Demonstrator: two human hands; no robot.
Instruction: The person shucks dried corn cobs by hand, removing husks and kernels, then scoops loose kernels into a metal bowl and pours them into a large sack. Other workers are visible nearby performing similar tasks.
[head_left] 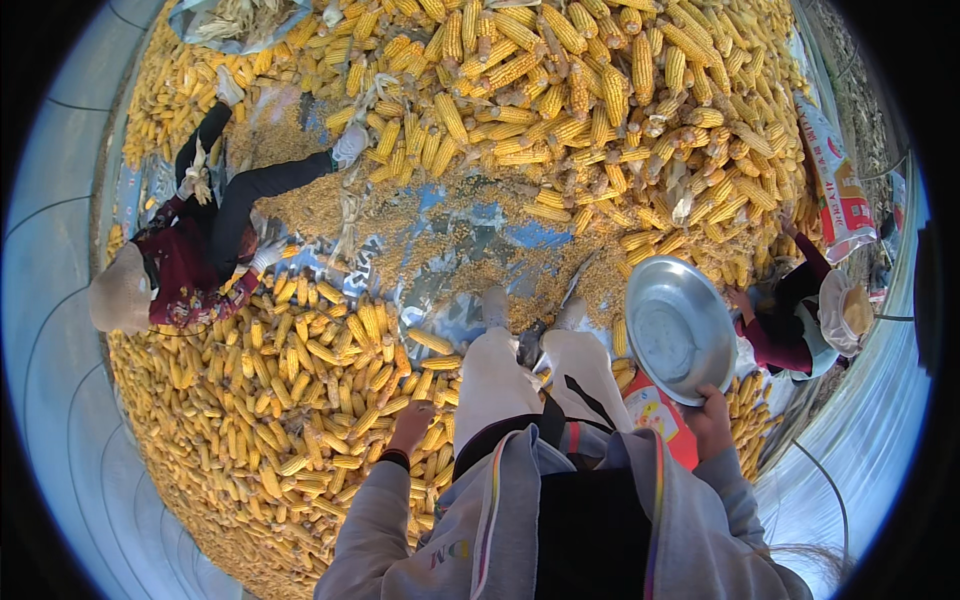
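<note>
My right hand [712, 422] grips the near rim of a round silver metal basin [690, 335], thumb over the edge. The basin is tilted, and I see its bare inside with nothing in it. Over the cobs at my left side hangs my left hand [411, 426], its fingers curled and nothing showing in them. Beneath it spreads a large heap of yellow corn cobs [300, 400]. Loose corn kernels [470, 250] cover much of the blue patterned sheet [430, 200] around my feet.
Another big pile of cobs [620, 90] rises ahead. One person [200, 240] in gloves sits at the left, another [805, 315] in a hat at the right. A red-and-white sack [835, 180] lies far right, a red printed bag [665, 425] beside my leg. Plastic sheeting [60, 250] walls the sides.
</note>
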